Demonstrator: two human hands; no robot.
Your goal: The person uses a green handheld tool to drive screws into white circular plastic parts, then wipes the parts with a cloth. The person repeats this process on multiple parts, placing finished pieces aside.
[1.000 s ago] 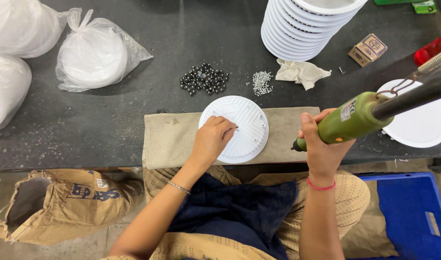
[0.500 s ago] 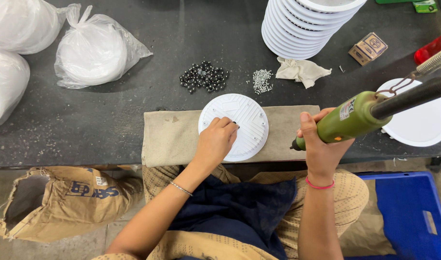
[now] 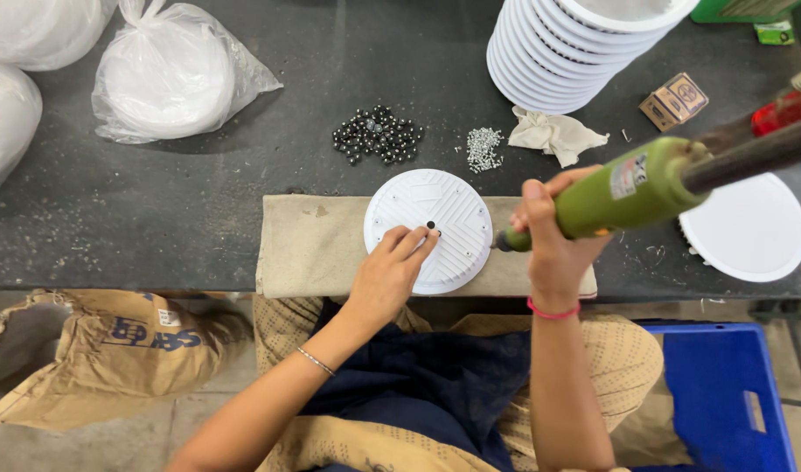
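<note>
A round white ribbed housing (image 3: 442, 210) lies on a tan cloth (image 3: 311, 249) at the near edge of the dark table. My left hand (image 3: 387, 273) rests on the housing's lower left, fingertips beside a small dark piece at its centre. Gripping a green electric screwdriver (image 3: 623, 185), my right hand (image 3: 549, 232) keeps the tool's tip at the housing's right rim. A dark cable runs from the tool to the upper right.
A pile of small dark parts (image 3: 376, 134) and a heap of silver screws (image 3: 483, 149) lie behind the housing. A stack of white housings (image 3: 558, 52), a crumpled rag (image 3: 553, 135), bagged white discs (image 3: 169, 74), a white disc (image 3: 746, 227), a blue crate (image 3: 724, 393).
My left hand slid from the housing's upper left to its lower middle, fingertips now at the centre. The screwdriver tip moved in to the housing's right rim.
</note>
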